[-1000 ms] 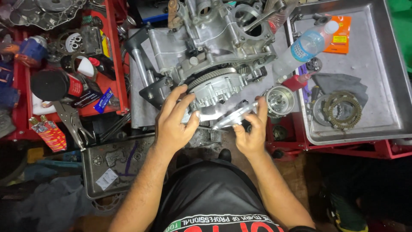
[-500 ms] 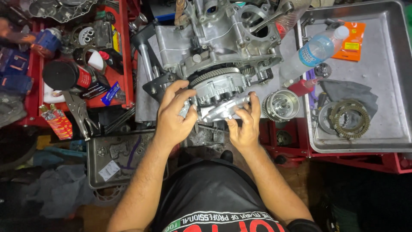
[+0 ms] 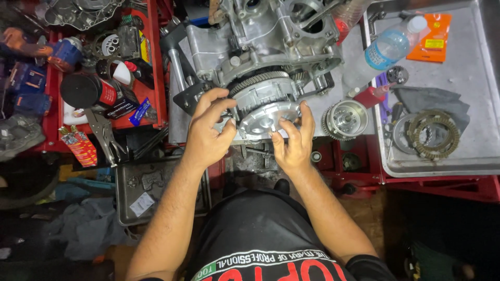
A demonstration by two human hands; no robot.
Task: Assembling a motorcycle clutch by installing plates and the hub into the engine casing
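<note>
Both hands hold a round silver plate (image 3: 266, 118) against the toothed drum (image 3: 260, 91) on the side of an engine (image 3: 260, 36) that sits at twelve o'clock from the person. The left hand (image 3: 208, 132) is curled closed on the plate's edge at about nine o'clock, thumb and fingertips pinching the rim. The right hand (image 3: 294, 143) grips the rim at about four o'clock, fingers spread up over the face of the plate. The plate lies between the two hands, touching both, its face turned toward the camera and a little tilted, so it does not look flat on the drum.

To do this well, I judge the plate should be kept square to the drum, with even pressure from both sides, and turned gently until its holes meet the posts behind. Forcing it while tilted could jam it.

At three o'clock from the plate, just beside it, a second toothed hub (image 3: 344, 118) rests on the bench. Further toward three o'clock a metal tray (image 3: 469, 78) holds ring-shaped discs (image 3: 432, 134), a dark cloth (image 3: 429, 99) and a plastic bottle (image 3: 388, 47). At nine to ten o'clock a red tray (image 3: 156, 78) holds cans and small parts, with locking pliers (image 3: 107, 136) at its lower edge
</note>
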